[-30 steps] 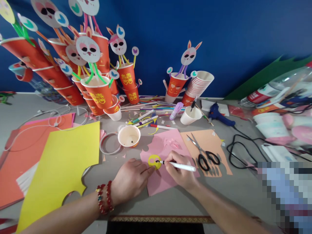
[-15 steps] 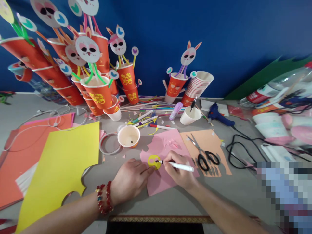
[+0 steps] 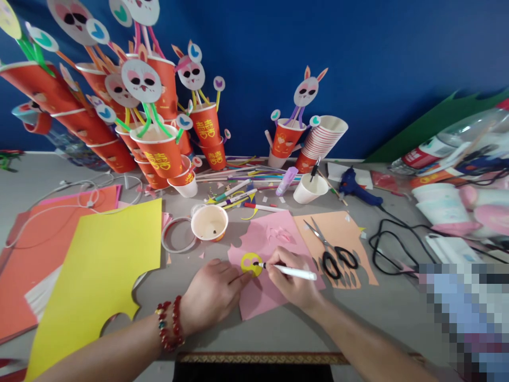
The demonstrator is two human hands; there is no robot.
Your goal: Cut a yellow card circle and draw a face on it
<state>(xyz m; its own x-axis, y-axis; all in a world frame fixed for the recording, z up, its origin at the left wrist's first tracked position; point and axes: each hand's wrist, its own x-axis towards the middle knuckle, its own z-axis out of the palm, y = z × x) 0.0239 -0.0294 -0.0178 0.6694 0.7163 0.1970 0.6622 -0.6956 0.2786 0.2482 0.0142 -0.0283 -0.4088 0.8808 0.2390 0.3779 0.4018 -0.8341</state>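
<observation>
My right hand (image 3: 291,278) grips a white marker (image 3: 296,272) with its black tip on a small yellow paper circle (image 3: 247,269). Two pink spots show on this circle, which lies on a sheet of pink paper (image 3: 274,302). From the left, my left hand (image 3: 210,292), fingers together and partly bent, holds the circle down at its lower edge with the fingertips. A red bead bracelet is on that wrist. Scissors with black handles (image 3: 326,245) rest on peach paper (image 3: 368,268), right of my right hand.
Red paper cups (image 3: 157,151) with rabbit faces stand stacked at the back left. A white cup (image 3: 209,224), a tape roll (image 3: 169,246), loose markers (image 3: 264,207) and a blue glue gun (image 3: 356,188) lie beyond my hands. Yellow paper (image 3: 115,254) covers the left side.
The view has shifted very slightly. Both hands, the marker and the yellow circle look the same as before.
</observation>
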